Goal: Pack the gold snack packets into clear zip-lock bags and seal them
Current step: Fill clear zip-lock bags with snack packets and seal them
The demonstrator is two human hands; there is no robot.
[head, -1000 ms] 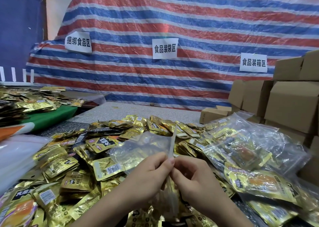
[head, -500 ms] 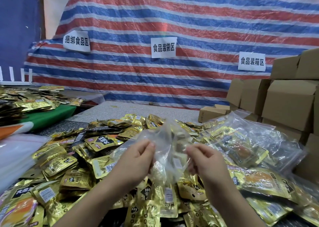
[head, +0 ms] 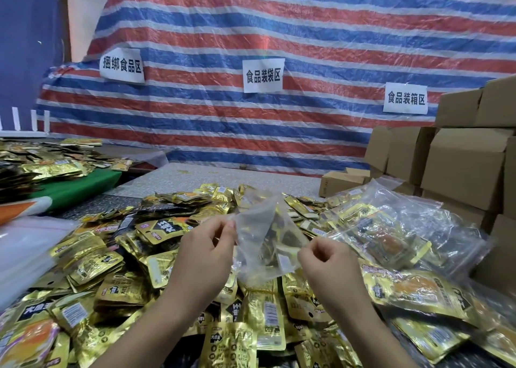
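Both hands are raised over the near middle of the tabletop [head: 223, 176], sharing one clear zip-lock bag [head: 262, 242] that hangs between them above the heap. The left hand [head: 206, 250] has its grip clamped on the bag's upper left edge, thumb and fingers pinched together on the plastic; the right hand [head: 325, 261] pinches the bag's right edge, fingers curled in tight. The bag is crumpled and spread between the two hands. Beneath it, loose gold snack packets [head: 111, 270] cover the tabletop from the near left to the far middle. To the right lies a pile of filled clear bags [head: 405, 228], and beyond them stand cardboard boxes [head: 463, 166]. A striped tarp [head: 279, 32] with paper signs [head: 264, 74] hangs at the far side.
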